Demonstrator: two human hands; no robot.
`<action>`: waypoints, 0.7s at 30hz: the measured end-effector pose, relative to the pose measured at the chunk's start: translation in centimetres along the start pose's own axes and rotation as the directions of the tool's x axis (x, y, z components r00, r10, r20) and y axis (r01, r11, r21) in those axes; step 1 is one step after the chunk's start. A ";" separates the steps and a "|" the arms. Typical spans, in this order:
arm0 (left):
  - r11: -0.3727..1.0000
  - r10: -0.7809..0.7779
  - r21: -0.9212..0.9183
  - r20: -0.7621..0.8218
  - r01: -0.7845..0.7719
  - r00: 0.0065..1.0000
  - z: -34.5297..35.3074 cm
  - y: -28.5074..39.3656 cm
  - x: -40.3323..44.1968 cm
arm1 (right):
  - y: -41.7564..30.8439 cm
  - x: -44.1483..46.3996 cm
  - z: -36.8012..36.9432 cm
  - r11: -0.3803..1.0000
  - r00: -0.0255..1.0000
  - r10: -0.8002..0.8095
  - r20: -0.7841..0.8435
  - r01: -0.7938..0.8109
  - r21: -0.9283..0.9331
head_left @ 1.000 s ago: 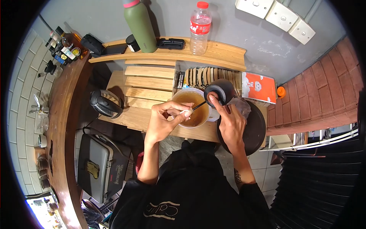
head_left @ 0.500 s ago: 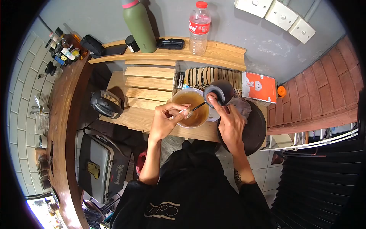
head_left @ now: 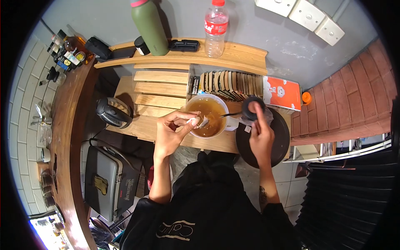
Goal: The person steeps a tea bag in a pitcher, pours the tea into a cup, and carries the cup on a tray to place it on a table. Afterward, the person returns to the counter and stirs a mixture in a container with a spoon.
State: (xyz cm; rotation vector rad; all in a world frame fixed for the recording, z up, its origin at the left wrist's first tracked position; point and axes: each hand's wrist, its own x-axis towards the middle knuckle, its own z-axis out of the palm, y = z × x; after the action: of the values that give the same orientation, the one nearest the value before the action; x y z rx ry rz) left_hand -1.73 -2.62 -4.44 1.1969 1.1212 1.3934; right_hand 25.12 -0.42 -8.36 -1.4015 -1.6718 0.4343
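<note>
My left hand (head_left: 171, 127) pinches a tea bag (head_left: 203, 121) over the near side of a white tub (head_left: 201, 96) of brown liquid. My right hand (head_left: 262, 135) is right of the tub, fingers bent around a black utensil with a round head (head_left: 251, 109). The index finger lies on that head. Its thin dark stem points left to the tub's rim. Motion blurs it, so its kind is unclear. A clear plastic bag (head_left: 266, 116) lies behind my right hand. Beneath that hand sits a dark round tray (head_left: 275, 143).
Behind the tub stand a row of books (head_left: 231, 85) and an orange notebook (head_left: 282, 93). An electric kettle (head_left: 114, 112) is at the left. The raised shelf (head_left: 241, 54) holds a green bottle (head_left: 151, 29) and a clear plastic bottle (head_left: 216, 35). A brick wall (head_left: 346, 100) is at the right.
My right hand has moved right with the round-headed utensil, away from the tub's middle and from my left hand. My left hand has shifted slightly left, still pinching the tea bag.
</note>
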 end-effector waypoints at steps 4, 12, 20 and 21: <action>0.999 -0.004 0.049 0.008 0.003 1.000 -1.3 -0.7 0.6 | 6.1 -2.1 -1.8 0.966 0.974 0.215 -0.065 -0.202 0.159; 0.998 -0.047 -0.042 -0.104 0.043 0.993 0.0 -1.6 -1.4 | 13.7 -9.0 -2.5 0.880 0.866 0.470 -0.168 -0.476 0.009; 0.997 -0.078 -0.035 -0.126 0.074 0.989 -0.3 -2.9 -2.2 | 17.6 -12.8 1.5 0.835 0.819 0.513 -0.256 -0.545 -0.070; 0.996 -0.085 -0.030 -0.127 0.082 0.988 -0.3 -2.8 -2.3 | 18.0 -13.0 1.7 0.843 0.834 0.494 -0.246 -0.529 -0.097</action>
State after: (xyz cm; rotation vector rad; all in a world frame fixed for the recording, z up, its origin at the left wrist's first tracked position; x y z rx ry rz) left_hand -1.65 -4.53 -7.56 1.0429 1.2256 1.4322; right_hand 34.31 -6.48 -27.66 -1.9568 -1.1596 0.4330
